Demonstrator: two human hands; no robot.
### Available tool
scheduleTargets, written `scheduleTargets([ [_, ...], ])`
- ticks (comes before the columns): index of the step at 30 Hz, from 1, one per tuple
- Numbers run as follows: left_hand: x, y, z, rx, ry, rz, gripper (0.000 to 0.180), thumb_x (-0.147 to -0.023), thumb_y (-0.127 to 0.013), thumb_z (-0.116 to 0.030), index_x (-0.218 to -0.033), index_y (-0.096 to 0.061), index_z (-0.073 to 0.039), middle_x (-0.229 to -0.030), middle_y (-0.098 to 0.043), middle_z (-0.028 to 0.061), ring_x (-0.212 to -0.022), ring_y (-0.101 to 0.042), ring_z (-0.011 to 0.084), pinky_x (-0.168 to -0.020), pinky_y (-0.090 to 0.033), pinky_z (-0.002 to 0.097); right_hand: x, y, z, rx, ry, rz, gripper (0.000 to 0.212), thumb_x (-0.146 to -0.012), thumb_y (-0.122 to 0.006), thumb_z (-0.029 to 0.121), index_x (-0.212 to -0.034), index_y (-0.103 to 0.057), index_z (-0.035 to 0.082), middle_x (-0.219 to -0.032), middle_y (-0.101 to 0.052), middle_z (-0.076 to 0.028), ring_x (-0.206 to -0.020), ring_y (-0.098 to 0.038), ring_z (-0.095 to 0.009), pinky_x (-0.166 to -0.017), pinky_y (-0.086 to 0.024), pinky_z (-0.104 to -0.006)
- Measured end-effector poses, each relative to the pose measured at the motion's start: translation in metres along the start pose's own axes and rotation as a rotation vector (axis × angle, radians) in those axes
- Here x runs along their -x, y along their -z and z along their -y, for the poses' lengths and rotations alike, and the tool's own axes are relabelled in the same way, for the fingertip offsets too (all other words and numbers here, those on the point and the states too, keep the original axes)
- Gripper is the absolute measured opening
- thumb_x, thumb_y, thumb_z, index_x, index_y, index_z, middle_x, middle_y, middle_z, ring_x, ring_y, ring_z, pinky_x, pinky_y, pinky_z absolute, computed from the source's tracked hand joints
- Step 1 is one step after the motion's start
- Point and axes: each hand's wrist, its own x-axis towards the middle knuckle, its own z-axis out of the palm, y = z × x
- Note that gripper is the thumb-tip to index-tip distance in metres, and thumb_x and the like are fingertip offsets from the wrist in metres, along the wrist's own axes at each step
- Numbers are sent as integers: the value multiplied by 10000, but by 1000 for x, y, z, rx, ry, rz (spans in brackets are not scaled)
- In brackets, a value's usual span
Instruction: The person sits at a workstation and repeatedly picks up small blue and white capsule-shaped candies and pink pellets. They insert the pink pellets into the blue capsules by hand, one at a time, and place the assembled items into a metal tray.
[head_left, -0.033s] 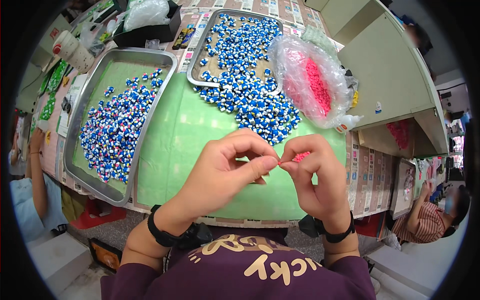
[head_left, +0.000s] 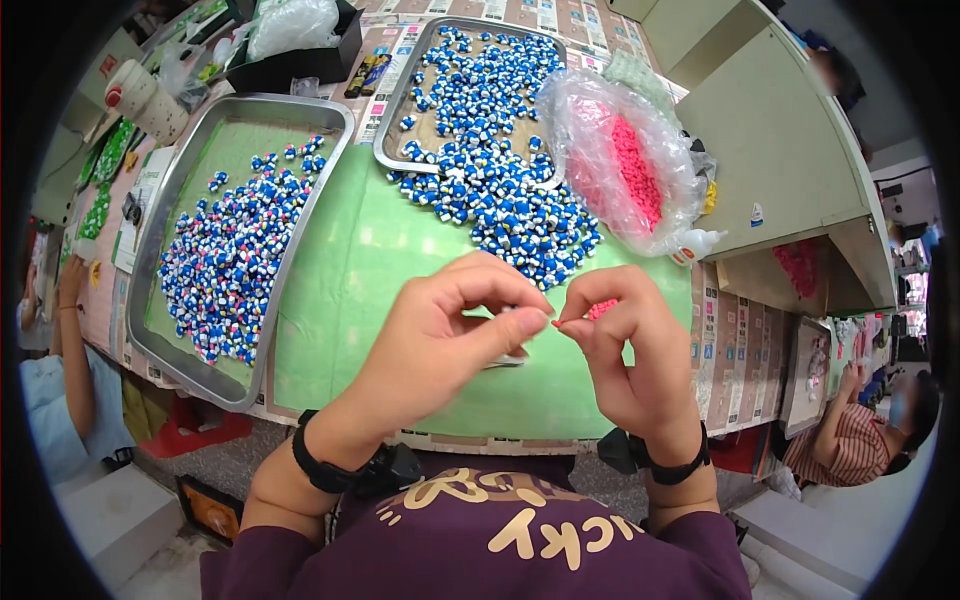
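My right hand pinches a tiny pink piece between thumb and forefinger. Facing it, a small gap away, is my left hand, its thumb and fingers curled together. A small whitish shape shows under the left fingers; I cannot make out what they hold. Both hands are above the green mat. Behind the right fingers lies a little heap of pink pieces. Just beyond the hands, a pile of small blue-and-white pieces spills from the far metal tray.
At left stands another metal tray holding blue-and-white pieces with pink bits. A clear plastic bag of pink pieces and a white squeeze bottle sit at the right, beside a pale cabinet. Other people work on both sides.
My two hands have parted slightly at the fingertips. The whitish shape under my left fingers has come into view.
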Motion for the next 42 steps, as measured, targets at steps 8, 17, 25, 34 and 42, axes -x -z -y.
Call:
scheduleTargets([
  [8, 18, 41, -5, -33, 17, -222, 273, -919, -612, -34, -1184, -618, 32, -1134, -649, 107, -957, -649, 165, -855, -528, 287, 5, -16, -18, 198, -16, 374, 156, -741, -539, -19, -827, -455, 81, -786, -505, -63, -775, -518, -257, -781, -366, -370],
  [17, 16, 36, 2, 60, 0, -220, 269, -887, -637, 10, -1154, -604, 33, -1104, -665, 129, -981, -670, 199, -859, -539, 308, -4, -13, -15, 118, -69, 369, 201, -748, -573, -59, -839, -460, 79, -801, -529, -48, -794, -536, -252, -808, -374, -360],
  [25, 5, 8, 0, 250, -45, -194, 249, -851, -669, 49, -1087, -592, 28, -1074, -660, 127, -982, -667, 186, -868, -539, 290, -21, -12, 16, -380, -220, -144, 272, -820, -662, -80, -813, -444, 83, -845, -600, -53, -726, -546, -176, -742, -389, -310],
  [34, 6, -3, -1, 138, -191, -229, 250, -809, -709, 83, -1031, -618, 11, -1005, -643, 90, -903, -632, 123, -810, -529, 253, -20, -17, 11, -140, -128, -163, 256, -817, -673, -64, -822, -467, 87, -865, -633, -57, -744, -565, -179, -719, -382, -314],
  [42, 10, -6, 2, -211, -382, -236, 218, -755, -732, 125, -929, -649, 22, -966, -641, 118, -865, -634, 150, -755, -536, 252, -14, -13, 3, -313, -266, -110, 288, -799, -729, -10, -825, -454, 70, -822, -579, -54, -758, -556, -167, -711, -421, -302],
])
